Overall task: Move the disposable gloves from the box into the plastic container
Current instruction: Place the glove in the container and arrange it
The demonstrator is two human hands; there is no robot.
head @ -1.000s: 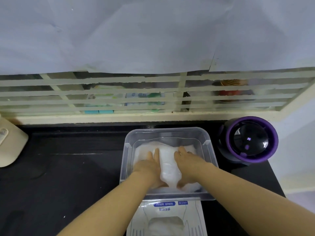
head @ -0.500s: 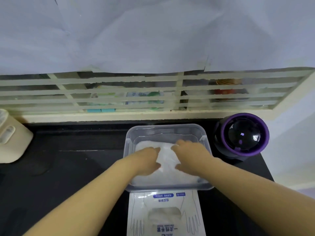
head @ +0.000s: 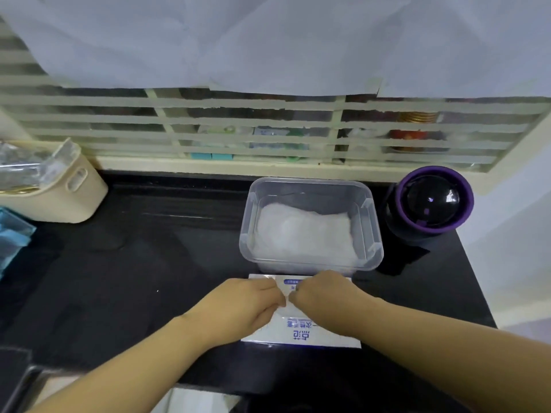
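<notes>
1. Clear plastic container [head: 250, 222] stands on the black worktop [head: 134, 278], just beyond the far edge of the glove box [head: 310, 335]. Judged: set close so each carry is short.
2. Inside the container is a white heap of disposable gloves [head: 301, 234]. It covers the floor and sits below the rim.
3. The box lies flat, printed face up. Its middle is hidden under the hands.
4. Left hand [head: 247, 305] and right hand [head: 322, 296] are knuckles up, fingers curled inward and nearly meeting over the box's centre. Cannot tell whether they have pinched any gloves.
5. Judged: two hands are used because thin film gloves are limp and scatter easily.
6. To the right of the container is a purple-rimmed bin [head: 429, 204] with a black domed lid. At far left, a cream basket [head: 59, 198] holds clear wrappers.
</notes>
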